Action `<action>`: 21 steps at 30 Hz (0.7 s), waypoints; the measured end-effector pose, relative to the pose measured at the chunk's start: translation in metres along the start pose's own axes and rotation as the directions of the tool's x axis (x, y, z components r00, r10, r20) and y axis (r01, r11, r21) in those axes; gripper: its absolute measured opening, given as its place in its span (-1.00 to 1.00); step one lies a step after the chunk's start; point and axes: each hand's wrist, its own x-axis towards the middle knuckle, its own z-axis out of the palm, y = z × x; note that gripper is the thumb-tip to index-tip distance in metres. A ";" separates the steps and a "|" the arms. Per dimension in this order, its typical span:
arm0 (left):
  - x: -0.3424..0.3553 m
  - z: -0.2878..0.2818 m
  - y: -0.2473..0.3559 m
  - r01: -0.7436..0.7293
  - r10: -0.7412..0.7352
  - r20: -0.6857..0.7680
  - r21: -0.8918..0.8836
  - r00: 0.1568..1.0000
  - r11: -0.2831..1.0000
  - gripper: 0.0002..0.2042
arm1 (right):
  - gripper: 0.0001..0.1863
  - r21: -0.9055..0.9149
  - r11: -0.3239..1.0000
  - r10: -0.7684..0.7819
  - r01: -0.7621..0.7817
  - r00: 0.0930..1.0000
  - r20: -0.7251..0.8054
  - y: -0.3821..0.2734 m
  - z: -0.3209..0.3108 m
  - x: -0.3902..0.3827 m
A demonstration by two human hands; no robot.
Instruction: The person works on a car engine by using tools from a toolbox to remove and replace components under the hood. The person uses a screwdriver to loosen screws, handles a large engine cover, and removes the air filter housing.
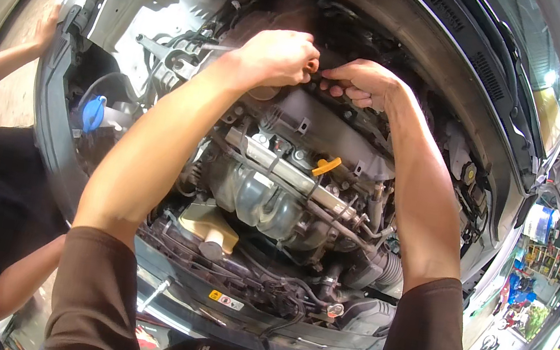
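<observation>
Both my arms reach over an open engine bay, and my hands meet at the far side of the engine cover (304, 116). My left hand (284, 57) is closed, its fingertips turned toward the right hand. My right hand (364, 84) is also closed, with the thumb and forefinger pinched beside the left fingertips. Whatever they grip is too small and dark to make out. Nearer me are a yellow-orange dipstick handle (326, 166), a silver metal rail (287, 175) and a grey intake manifold (257, 202).
A co-worker's hand (47, 28) rests at the car's left edge. In front are a yellowish reservoir (198, 219) and, farther left, a blue cap (92, 114). A metal tool (154, 296) lies on the front edge. A black corrugated hose (390, 272) is at right.
</observation>
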 end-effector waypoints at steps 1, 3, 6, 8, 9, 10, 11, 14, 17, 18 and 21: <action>0.005 -0.001 -0.001 -0.015 0.014 0.032 0.011 0.999 1.000 -0.78 | -0.70 0.028 1.000 -0.011 0.012 0.999 -0.034 0.001 0.001 0.002; 0.017 0.004 -0.005 -0.032 0.030 0.058 0.021 0.998 0.999 -0.78 | -0.74 0.079 0.997 0.008 -0.005 0.999 -0.039 0.009 -0.001 0.008; 0.026 0.005 -0.005 -0.066 0.063 0.129 0.020 0.990 0.998 -0.77 | -0.77 0.104 0.995 0.011 -0.004 0.998 -0.070 0.014 0.001 0.011; 0.028 0.004 -0.006 -0.090 0.083 0.188 0.029 0.979 0.995 -0.77 | -0.78 0.081 0.997 -0.005 0.013 0.996 -0.092 0.016 0.002 0.011; 0.029 0.004 -0.008 -0.091 0.082 0.194 0.035 0.978 0.995 -0.77 | -0.77 0.086 0.996 -0.020 0.028 0.995 -0.094 0.017 0.002 0.011; 0.032 0.004 -0.010 -0.142 0.131 0.171 0.051 0.976 0.989 -0.77 | -0.77 0.090 0.995 -0.034 0.043 0.995 -0.097 0.019 0.001 0.012; 0.033 0.004 -0.009 -0.193 0.181 0.153 0.065 0.972 0.979 -0.76 | -0.77 0.098 0.994 -0.036 0.045 0.995 -0.093 0.018 0.003 0.011; 0.038 -0.001 -0.006 -0.134 0.104 0.272 0.092 0.957 0.987 -0.76 | -0.76 0.082 0.995 -0.044 0.055 0.990 -0.135 0.015 0.006 0.011; 0.034 -0.003 -0.007 -0.165 0.153 0.227 0.034 0.962 0.986 -0.76 | -0.71 0.093 0.989 -0.106 0.118 0.987 -0.122 0.020 0.006 0.006; 0.031 -0.003 -0.005 -0.167 0.163 0.186 0.006 0.969 0.986 -0.75 | -0.71 0.096 0.988 -0.109 0.121 0.987 -0.120 0.021 0.005 0.003; 0.033 -0.001 -0.015 -0.077 0.084 0.225 -0.039 0.971 0.996 -0.73 | -0.72 0.135 0.983 -0.101 0.124 0.981 -0.168 0.017 0.007 -0.003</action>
